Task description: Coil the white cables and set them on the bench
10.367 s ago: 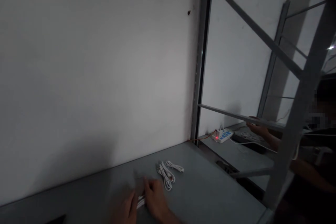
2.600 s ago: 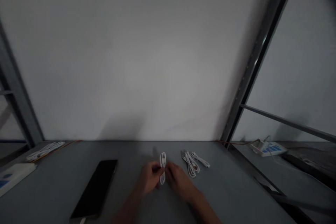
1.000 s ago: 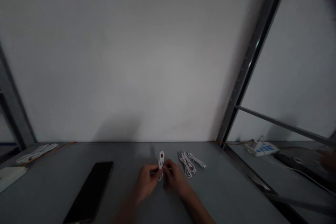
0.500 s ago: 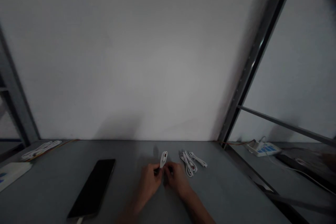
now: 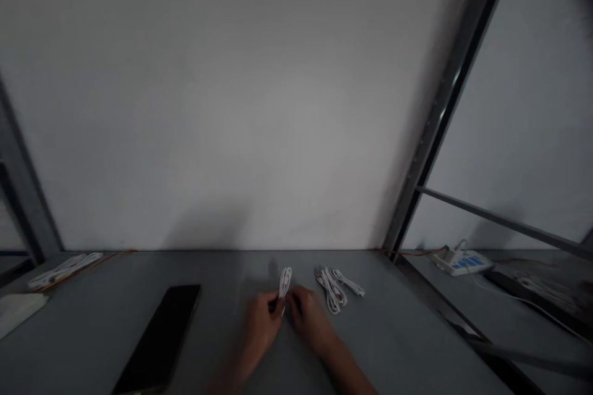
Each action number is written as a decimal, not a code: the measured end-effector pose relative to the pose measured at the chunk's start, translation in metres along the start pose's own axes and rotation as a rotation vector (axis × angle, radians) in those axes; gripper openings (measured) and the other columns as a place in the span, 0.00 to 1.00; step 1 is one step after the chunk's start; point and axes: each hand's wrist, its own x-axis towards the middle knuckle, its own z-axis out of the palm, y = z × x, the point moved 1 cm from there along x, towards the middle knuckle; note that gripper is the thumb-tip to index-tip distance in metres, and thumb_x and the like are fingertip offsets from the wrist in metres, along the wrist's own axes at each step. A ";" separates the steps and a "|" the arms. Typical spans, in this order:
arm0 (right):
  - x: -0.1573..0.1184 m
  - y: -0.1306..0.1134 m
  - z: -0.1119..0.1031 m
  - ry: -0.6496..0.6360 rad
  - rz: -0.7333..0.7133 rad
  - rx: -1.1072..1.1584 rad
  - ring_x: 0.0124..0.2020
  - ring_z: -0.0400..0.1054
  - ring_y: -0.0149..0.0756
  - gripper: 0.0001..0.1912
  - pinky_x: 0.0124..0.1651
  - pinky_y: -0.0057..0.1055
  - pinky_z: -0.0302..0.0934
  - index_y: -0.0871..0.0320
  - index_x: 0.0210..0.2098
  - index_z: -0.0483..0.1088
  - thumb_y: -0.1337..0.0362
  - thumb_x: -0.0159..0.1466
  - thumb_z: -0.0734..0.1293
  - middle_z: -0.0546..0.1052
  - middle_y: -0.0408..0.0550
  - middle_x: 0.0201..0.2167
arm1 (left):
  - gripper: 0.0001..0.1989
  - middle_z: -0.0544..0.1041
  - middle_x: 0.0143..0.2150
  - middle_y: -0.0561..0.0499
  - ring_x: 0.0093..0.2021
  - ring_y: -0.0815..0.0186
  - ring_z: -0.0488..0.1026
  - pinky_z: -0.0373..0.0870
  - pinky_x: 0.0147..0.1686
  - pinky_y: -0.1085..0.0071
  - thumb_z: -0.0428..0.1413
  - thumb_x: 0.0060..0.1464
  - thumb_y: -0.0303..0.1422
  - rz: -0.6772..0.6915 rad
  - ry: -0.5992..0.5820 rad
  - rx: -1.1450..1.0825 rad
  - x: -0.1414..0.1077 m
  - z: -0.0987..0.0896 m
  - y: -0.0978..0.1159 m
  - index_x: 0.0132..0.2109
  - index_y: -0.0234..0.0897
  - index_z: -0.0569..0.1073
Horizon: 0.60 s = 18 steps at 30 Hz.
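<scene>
A coiled white cable [image 5: 285, 281] stands up from my left hand [image 5: 264, 321], pinched between the thumb and fingers. The loops point upward and lean slightly right. Close against its lower right side, my right hand [image 5: 309, 318] has its thumb and fingertips pressed together; what they hold, if anything, is too small to make out. To the right lie several more white cable bundles [image 5: 332, 291] on the grey tabletop [image 5: 393, 345], coiled and grouped together.
A large black phone [image 5: 160, 339] lies left of my hands. Farther left are a white cable coil [image 5: 65, 270] and a pale object [image 5: 21, 311]. A metal post [image 5: 424, 154] rises at right, with a white-and-blue power strip [image 5: 463, 261] beyond it. A pale wall [image 5: 278, 105] closes the back.
The held cable has turned slightly, and the small red mark seen on it earlier no longer shows. Both hands stay close together. The view has shifted a little.
</scene>
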 end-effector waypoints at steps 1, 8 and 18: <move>0.000 -0.001 0.000 0.009 0.012 0.012 0.33 0.71 0.36 0.12 0.37 0.27 0.59 0.63 0.32 0.73 0.72 0.64 0.58 0.77 0.53 0.31 | 0.18 0.82 0.37 0.43 0.37 0.57 0.79 0.70 0.36 0.70 0.48 0.56 0.36 0.007 0.003 0.005 0.000 0.000 0.000 0.42 0.33 0.80; 0.000 0.000 0.002 0.023 0.057 0.054 0.31 0.70 0.36 0.13 0.34 0.27 0.56 0.63 0.31 0.73 0.69 0.64 0.58 0.77 0.53 0.29 | 0.20 0.82 0.39 0.42 0.40 0.57 0.79 0.70 0.39 0.68 0.45 0.57 0.32 0.004 0.030 0.091 -0.001 0.006 -0.004 0.50 0.34 0.77; 0.003 0.012 0.015 0.073 0.144 0.307 0.26 0.68 0.35 0.17 0.29 0.28 0.58 0.62 0.27 0.71 0.60 0.63 0.57 0.76 0.51 0.25 | 0.24 0.78 0.49 0.39 0.48 0.57 0.76 0.69 0.50 0.62 0.43 0.57 0.30 0.078 0.046 0.092 0.002 0.016 -0.014 0.58 0.32 0.71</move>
